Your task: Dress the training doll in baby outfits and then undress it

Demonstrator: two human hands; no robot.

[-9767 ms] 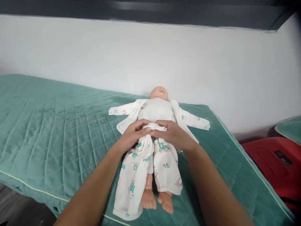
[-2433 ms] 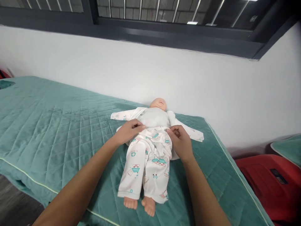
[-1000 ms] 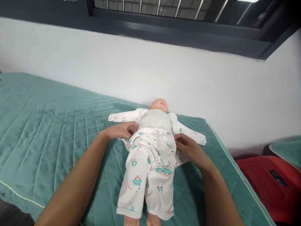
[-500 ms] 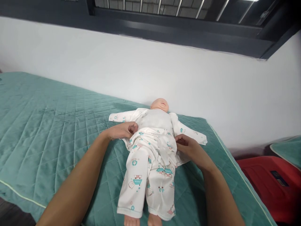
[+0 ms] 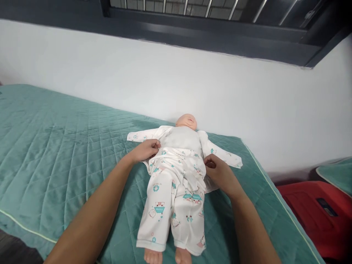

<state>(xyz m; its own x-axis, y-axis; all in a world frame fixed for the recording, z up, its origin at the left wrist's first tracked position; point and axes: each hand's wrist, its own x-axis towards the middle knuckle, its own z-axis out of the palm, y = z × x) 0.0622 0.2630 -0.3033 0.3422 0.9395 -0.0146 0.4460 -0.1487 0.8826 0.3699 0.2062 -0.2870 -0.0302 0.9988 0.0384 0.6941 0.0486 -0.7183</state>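
A baby doll (image 5: 186, 121) lies on its back, feet toward me, its bare toes showing below the cuffs. It wears white printed pants (image 5: 158, 211) and a white printed top (image 5: 221, 157) spread open, the sleeves stretched out to both sides over a plain pale chest (image 5: 181, 137). At the waist's left side, my left hand (image 5: 147, 149) pinches the edge of the pants. My right hand (image 5: 218, 170) has its fingers closed on the waistband at the opposite side. The fingertips of both hands are partly hidden by cloth and knuckles.
Under the doll is a green quilted cover (image 5: 68, 146) with pale piping, on a bed against a white wall (image 5: 137, 80). A dark window frame (image 5: 192, 31) with metal bars is above. To the right stands a red plastic object (image 5: 308, 212) beside another green cover (image 5: 337, 174).
Both hands have shifted slightly up toward the doll's chest, and the waistband has risen a little with them. The doll's head and sleeves stay nearly in place.
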